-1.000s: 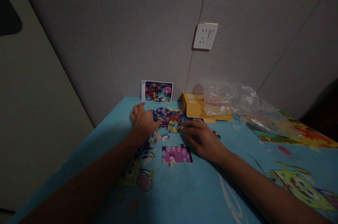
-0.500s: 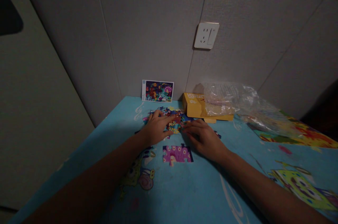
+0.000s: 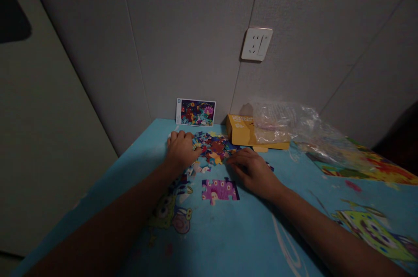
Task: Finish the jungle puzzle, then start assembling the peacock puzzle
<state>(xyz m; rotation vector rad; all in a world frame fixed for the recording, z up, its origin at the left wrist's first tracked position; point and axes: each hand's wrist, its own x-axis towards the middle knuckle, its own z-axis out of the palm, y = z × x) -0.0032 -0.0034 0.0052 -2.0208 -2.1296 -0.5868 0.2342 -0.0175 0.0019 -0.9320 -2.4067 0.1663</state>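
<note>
In the head view, the pile of puzzle pieces (image 3: 216, 144) lies toward the surface's (image 3: 248, 242) far edge, near its far left corner. The left hand (image 3: 181, 150) bends its fingers at the pile's left side, between it and the left edge; whether it grips a piece, I cannot tell. The right hand (image 3: 253, 170) rests half-curled at the pile's right side, its grip likewise unclear. The joined pink block (image 3: 220, 190) lies between the forearms, with broad blue surface on its near side. Along the far edge stand a picture card (image 3: 197, 112) and a yellow box (image 3: 240, 131), a plastic bag (image 3: 277, 120) against the box.
</note>
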